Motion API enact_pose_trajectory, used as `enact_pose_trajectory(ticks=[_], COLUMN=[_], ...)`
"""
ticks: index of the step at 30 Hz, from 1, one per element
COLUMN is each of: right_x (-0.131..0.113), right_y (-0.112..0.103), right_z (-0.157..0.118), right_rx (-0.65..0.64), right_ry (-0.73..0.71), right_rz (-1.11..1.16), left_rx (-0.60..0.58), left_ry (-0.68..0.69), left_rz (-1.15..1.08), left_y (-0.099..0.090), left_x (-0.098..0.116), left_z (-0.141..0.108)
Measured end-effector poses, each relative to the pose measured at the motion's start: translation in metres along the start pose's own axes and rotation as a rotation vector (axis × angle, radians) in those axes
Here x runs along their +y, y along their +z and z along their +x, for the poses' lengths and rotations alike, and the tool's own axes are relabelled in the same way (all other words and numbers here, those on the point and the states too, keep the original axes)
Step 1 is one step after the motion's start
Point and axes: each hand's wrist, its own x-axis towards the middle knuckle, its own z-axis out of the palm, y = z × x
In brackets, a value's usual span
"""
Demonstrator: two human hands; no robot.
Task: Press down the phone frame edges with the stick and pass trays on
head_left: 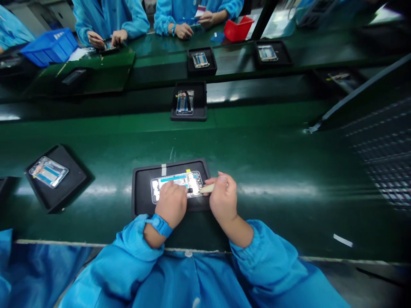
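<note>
An opened phone with blue strips and a yellow tab lies in a black tray in front of me. My left hand, a blue strap at its wrist, is closed with curled fingers over the phone's near edge and middle. A cream-coloured pointed stick, perhaps a spudger, is pinched in my right hand. Its tip touches or hovers just over the phone's right end; I cannot tell which. Part of the phone is hidden under my left fingers.
Left of me, another opened phone sits in a tilted black tray. More trays with phones stand farther back, one a black tray. Across the green bench are co-workers in blue, a blue bin and a red bin. A metal bar rises right.
</note>
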Motion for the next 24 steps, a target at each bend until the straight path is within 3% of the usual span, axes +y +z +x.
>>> enact_pose_trajectory(ticks=[3,7,15,21,24], right_x=[0.001,0.000,-0.005,-0.011,-0.014], right_y=[0.000,0.000,-0.001,0.002,0.009], right_z=[0.001,0.002,0.004,0.012,0.016], right_rx=[0.001,-0.019,-0.066,-0.148,-0.141], right_ry=[0.031,0.057,0.080,0.100,0.113], right_rz=[0.006,0.010,-0.021,-0.114,-0.090], left_rx=[-0.021,-0.204,-0.402,-0.313,-0.242], left_ry=[-0.095,-0.082,-0.056,-0.130,-0.090], left_rz=[0.086,0.103,0.031,0.016,-0.001], left_y=[-0.001,0.001,-0.008,-0.005,-0.002], left_x=[-0.009,-0.020,-0.030,-0.023,-0.024], left_z=[0.012,0.023,0.035,0.034,0.027])
